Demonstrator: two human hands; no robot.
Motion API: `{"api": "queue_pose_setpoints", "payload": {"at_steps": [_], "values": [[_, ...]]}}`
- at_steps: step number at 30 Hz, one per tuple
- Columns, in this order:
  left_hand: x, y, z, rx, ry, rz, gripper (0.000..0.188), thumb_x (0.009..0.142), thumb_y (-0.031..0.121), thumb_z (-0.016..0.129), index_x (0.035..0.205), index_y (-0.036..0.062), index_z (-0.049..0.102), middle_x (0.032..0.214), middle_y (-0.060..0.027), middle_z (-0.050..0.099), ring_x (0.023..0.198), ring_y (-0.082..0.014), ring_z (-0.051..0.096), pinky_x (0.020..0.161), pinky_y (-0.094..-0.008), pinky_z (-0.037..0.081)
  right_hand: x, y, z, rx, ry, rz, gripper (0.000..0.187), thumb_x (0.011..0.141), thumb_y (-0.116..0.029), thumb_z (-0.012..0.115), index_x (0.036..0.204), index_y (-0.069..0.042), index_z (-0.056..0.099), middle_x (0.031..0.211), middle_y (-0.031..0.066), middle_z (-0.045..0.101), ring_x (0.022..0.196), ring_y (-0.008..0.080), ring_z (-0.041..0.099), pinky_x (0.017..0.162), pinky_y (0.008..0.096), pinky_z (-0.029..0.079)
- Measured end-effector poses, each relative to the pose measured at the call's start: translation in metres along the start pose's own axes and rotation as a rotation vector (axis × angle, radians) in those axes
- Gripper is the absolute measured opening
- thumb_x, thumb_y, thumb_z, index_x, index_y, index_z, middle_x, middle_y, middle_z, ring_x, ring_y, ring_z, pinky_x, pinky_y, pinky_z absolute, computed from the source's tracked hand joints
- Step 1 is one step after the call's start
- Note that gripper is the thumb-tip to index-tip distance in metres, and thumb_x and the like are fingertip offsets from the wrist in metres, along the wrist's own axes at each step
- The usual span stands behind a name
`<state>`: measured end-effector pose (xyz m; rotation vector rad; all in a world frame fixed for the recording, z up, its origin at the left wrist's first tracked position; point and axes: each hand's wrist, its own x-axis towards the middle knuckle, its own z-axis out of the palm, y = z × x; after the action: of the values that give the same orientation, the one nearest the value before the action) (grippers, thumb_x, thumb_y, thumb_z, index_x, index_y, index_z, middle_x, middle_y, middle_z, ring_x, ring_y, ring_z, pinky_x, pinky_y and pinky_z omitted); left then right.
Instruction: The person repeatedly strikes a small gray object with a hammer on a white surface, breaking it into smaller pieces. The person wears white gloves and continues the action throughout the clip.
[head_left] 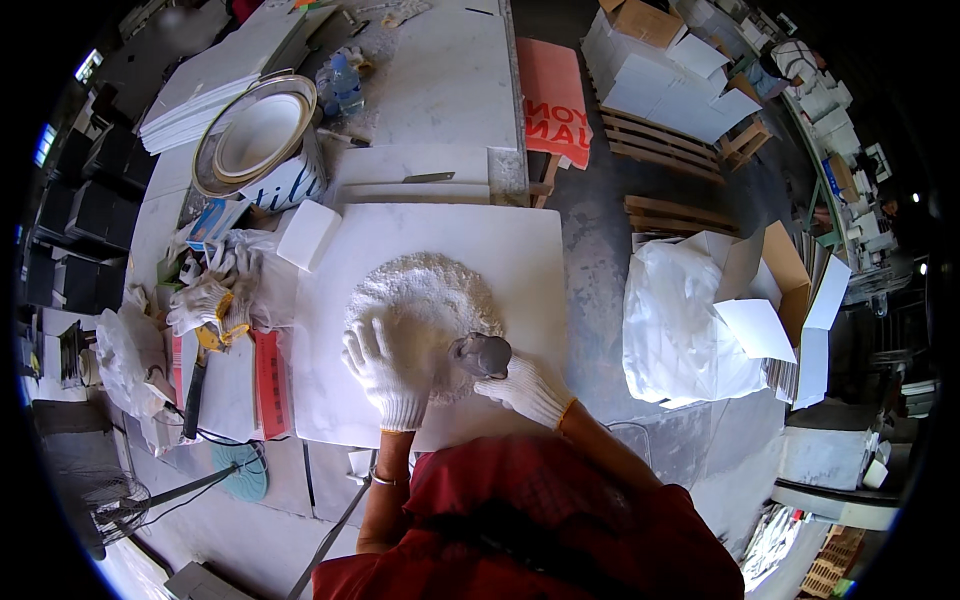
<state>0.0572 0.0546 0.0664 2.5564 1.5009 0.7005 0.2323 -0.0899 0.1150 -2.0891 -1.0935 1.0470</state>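
Observation:
A large white slab (530, 250) lies in front of me. Coarse white powder or grit (420, 270) is spread on it in a rough round patch. My left hand (380, 370), in a white knitted glove, lies over the near left part of the patch with its fingers stretched out. My right hand (525, 388), gloved too, closes at the patch's right side on a dark grey rounded object (485, 355). Its exact kind I cannot make out, and its lower part is hidden.
Left of the slab are a white block (308, 236), spare gloves (205, 300), a hammer (195, 390) and a red-edged box (269, 385). A big bucket (280, 165) stands behind them. To the right are a plastic-wrapped bundle (680, 325), open cartons (780, 290) and wooden pallets (660, 145).

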Motion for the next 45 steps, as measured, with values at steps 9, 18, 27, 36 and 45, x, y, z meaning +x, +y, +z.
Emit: {"api": "queue_pose_setpoints", "payload": {"at_steps": [9, 18, 27, 36, 45], "values": [[0.046, 0.086, 0.016, -0.4, -0.131, 0.514, 0.076, 0.089, 0.039, 0.077, 0.149, 0.0009, 0.05, 0.15, -0.0271, 0.049, 0.141, -0.0504, 0.042, 0.117, -0.0646, 0.032, -0.069, 0.053, -0.005, 0.077, 0.095, 0.33, 0.054, 0.086, -0.049, 0.077, 0.114, -0.003, 0.073, 0.092, 0.023, 0.076, 0.093, 0.0431, 0.073, 0.082, 0.0504, 0.056], [0.039, 0.216, 0.076, -0.371, -0.342, 0.921, 0.075, 0.086, 0.05, 0.076, 0.138, 0.001, 0.054, 0.139, -0.02, 0.05, 0.132, -0.0433, 0.044, 0.114, -0.0578, 0.033, -0.081, 0.059, 0.003, 0.046, 0.138, 0.294, 0.054, 0.087, -0.051, 0.077, 0.125, -0.013, 0.072, 0.113, 0.0191, 0.076, 0.107, 0.0427, 0.071, 0.092, 0.0504, 0.056], [0.074, 0.163, 0.063, 0.132, -0.454, 0.515, 0.082, 0.088, 0.059, 0.071, 0.147, 0.0049, 0.051, 0.145, -0.0198, 0.053, 0.135, -0.0416, 0.047, 0.114, -0.0593, 0.032, -0.08, 0.058, 0.001, 0.077, 0.149, 0.276, 0.052, 0.087, -0.047, 0.079, 0.126, -0.013, 0.072, 0.114, 0.0181, 0.076, 0.106, 0.0412, 0.071, 0.091, 0.0489, 0.057], [0.078, 0.138, 0.011, 0.24, -0.479, 0.639, 0.063, 0.091, 0.056, 0.068, 0.128, 0.0046, 0.067, 0.127, -0.0182, 0.062, 0.127, -0.0366, 0.053, 0.113, -0.0589, 0.034, -0.077, 0.073, 0.008, 0.059, 0.19, 0.164, 0.052, 0.088, -0.047, 0.079, 0.128, -0.014, 0.072, 0.115, 0.017, 0.076, 0.105, 0.0408, 0.072, 0.091, 0.0483, 0.058], [0.07, 0.174, 0.058, 0.052, -0.495, 0.789, 0.081, 0.09, 0.056, 0.071, 0.148, 0.0034, 0.051, 0.149, -0.0194, 0.047, 0.145, -0.0392, 0.037, 0.121, -0.0597, 0.027, -0.071, 0.062, -0.004, 0.134, 0.019, 0.414, 0.053, 0.086, -0.053, 0.078, 0.117, -0.01, 0.075, 0.101, 0.0189, 0.078, 0.1, 0.0395, 0.074, 0.087, 0.0477, 0.058]]}}
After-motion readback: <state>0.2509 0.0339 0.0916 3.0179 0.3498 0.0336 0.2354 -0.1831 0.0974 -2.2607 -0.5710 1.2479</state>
